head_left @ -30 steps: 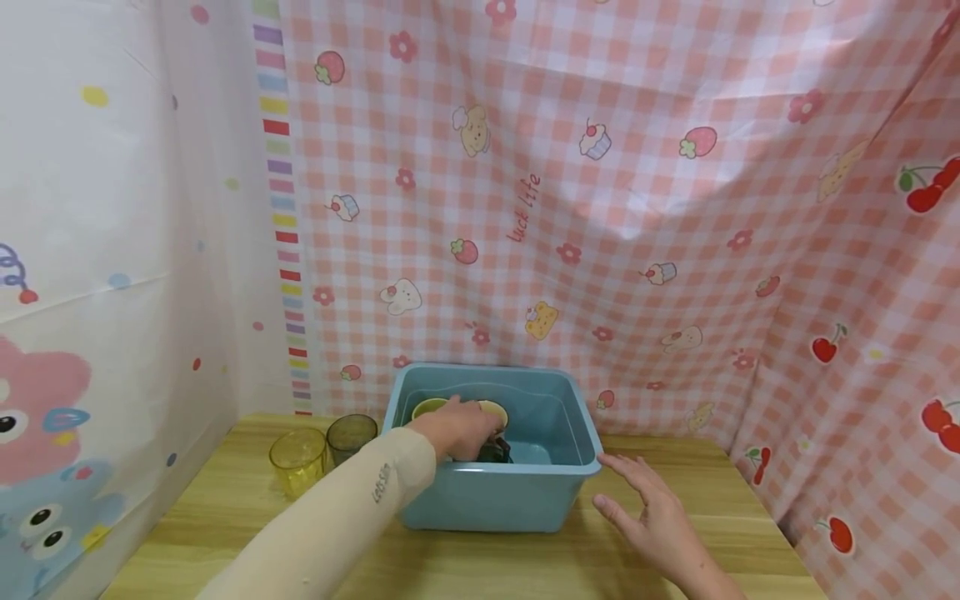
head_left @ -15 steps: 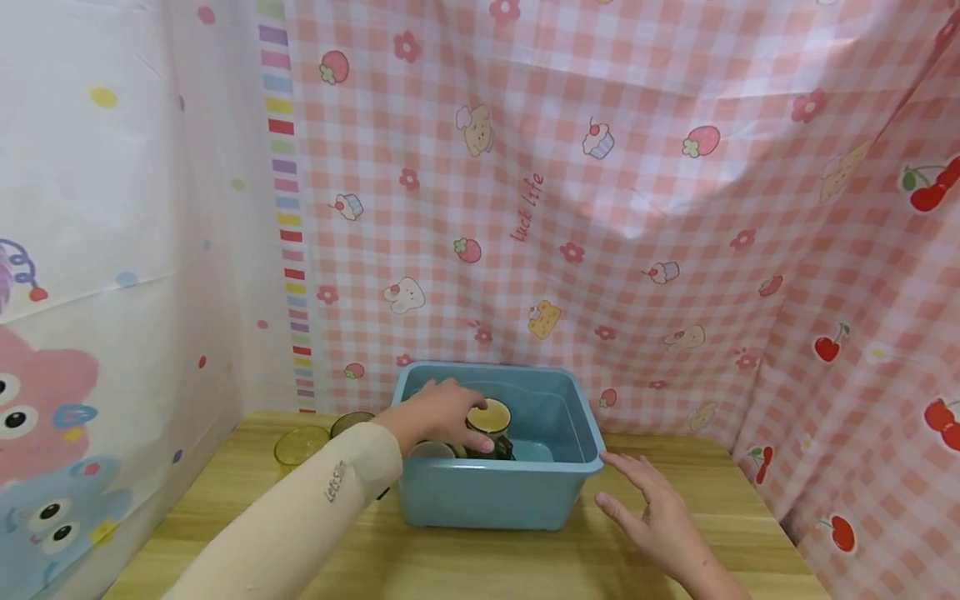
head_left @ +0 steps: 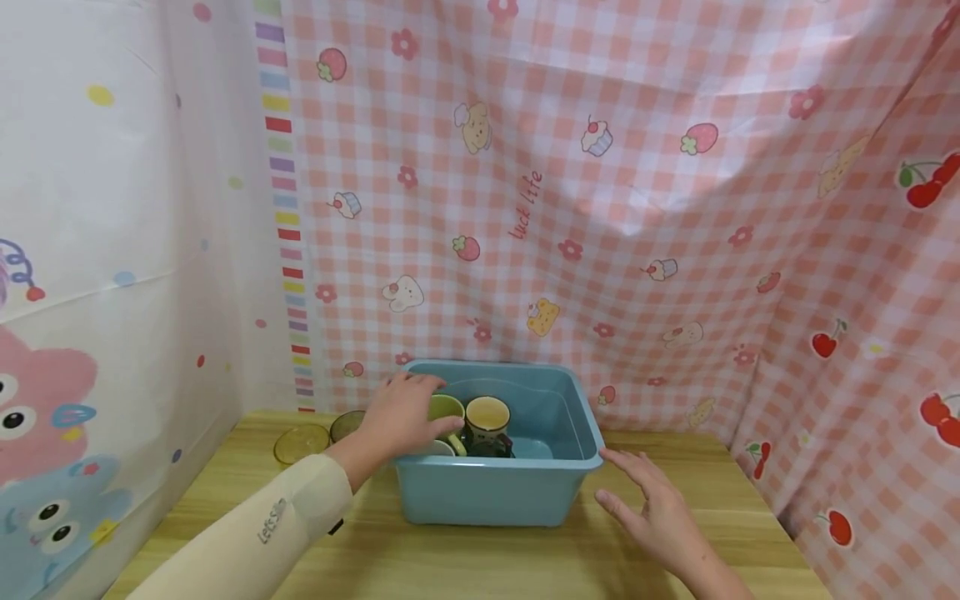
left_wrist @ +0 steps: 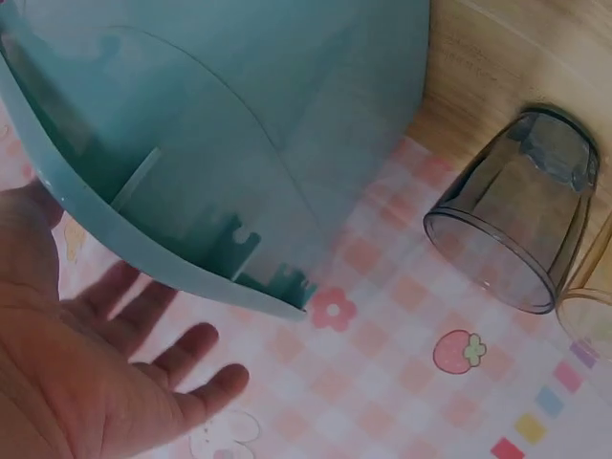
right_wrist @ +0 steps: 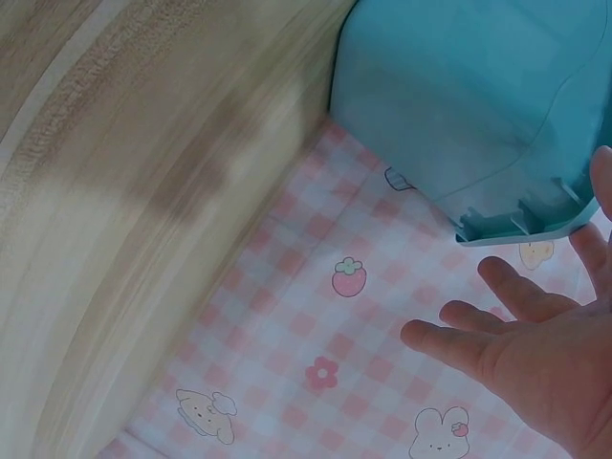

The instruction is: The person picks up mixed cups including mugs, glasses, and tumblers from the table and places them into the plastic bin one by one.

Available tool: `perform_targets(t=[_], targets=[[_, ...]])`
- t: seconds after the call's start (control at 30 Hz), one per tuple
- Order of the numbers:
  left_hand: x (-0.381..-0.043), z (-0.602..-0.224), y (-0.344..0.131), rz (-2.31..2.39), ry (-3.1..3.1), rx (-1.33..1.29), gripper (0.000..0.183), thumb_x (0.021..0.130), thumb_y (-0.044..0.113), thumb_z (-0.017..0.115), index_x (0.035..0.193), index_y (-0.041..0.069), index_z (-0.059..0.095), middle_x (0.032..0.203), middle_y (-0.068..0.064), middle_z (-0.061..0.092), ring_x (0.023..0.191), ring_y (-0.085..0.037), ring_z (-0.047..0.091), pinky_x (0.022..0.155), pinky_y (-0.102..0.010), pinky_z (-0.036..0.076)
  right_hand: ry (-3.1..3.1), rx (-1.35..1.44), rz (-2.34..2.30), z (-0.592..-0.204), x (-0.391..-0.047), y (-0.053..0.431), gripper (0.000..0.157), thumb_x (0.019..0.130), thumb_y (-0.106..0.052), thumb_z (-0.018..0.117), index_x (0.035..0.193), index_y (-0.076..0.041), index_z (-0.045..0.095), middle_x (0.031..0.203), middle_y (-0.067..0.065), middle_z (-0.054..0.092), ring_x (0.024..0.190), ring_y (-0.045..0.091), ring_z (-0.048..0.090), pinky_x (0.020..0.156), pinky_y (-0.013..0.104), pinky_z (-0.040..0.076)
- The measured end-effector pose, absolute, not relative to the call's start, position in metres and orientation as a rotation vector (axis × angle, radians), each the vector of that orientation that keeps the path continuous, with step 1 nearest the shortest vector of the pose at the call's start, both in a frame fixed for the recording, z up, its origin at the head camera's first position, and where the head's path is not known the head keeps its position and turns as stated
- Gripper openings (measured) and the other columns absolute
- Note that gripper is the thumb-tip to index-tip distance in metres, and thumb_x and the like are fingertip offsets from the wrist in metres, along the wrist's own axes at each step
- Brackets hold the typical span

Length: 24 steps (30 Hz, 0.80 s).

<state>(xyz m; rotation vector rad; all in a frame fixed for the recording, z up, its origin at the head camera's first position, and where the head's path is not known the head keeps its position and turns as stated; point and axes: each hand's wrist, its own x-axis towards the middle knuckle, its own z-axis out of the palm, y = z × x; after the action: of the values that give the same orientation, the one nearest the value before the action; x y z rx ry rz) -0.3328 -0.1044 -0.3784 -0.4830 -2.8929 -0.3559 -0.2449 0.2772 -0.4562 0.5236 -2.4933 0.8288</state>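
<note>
A light-blue plastic bin (head_left: pixel 487 496) stands on the wooden table. Inside it are a green mug (head_left: pixel 448 407), a dark mug with a pale yellow interior (head_left: pixel 487 414), a dark green item (head_left: pixel 491 450) and, partly hidden, a pale-rimmed cup (head_left: pixel 441 448). My left hand (head_left: pixel 405 417) hangs over the bin's left rim, thumb on the inner side, fingers spread and holding nothing. In the left wrist view its fingers (left_wrist: pixel 182 359) extend beyond the rim. At the right rim, my right hand (head_left: pixel 652 512) has straight fingers with the fingertips right at the edge.
Left of the bin stand a smoky grey glass (left_wrist: pixel 512 225) and a yellow glass (head_left: pixel 300 447), both partly covered by the left arm in the head view. A pink checked curtain (head_left: pixel 525 208) hangs close behind the bin, with a white patterned curtain (head_left: pixel 127 208) at left.
My left hand has come up out of the bin's interior and moved left to the rim, uncovering the mugs. The right hand stays at the right rim.
</note>
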Motion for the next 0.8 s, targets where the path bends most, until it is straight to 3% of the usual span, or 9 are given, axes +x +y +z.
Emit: perform_targets(t=[0.37,0.8], targets=[[-0.324,-0.380,-0.118,-0.408,-2.777,-0.386,0.078,0.094,0.069,0.069,0.151,0.017,0.059,0.151,-0.010,0.064,0.149,-0.044,0.047,0.123,-0.071,0.032,-2.486,0.505,0.821,-0.456,-0.245,0.278,0.056,0.095,-0.024,0.084,0.147,-0.020,0.065,0.143,0.022,0.068,0.140,0.064,0.050,0.103,0.084,0.041],[-0.319,-0.384,-0.150,-0.451,-2.692,-0.314,0.077,0.093,0.065,0.072,0.147,0.012,0.062,0.142,-0.012,0.070,0.136,-0.042,0.057,0.112,-0.068,0.043,-2.451,0.529,0.794,-0.460,-0.246,0.277,0.055,0.093,-0.023,0.085,0.145,-0.020,0.066,0.141,0.017,0.070,0.138,0.060,0.054,0.106,0.078,0.045]])
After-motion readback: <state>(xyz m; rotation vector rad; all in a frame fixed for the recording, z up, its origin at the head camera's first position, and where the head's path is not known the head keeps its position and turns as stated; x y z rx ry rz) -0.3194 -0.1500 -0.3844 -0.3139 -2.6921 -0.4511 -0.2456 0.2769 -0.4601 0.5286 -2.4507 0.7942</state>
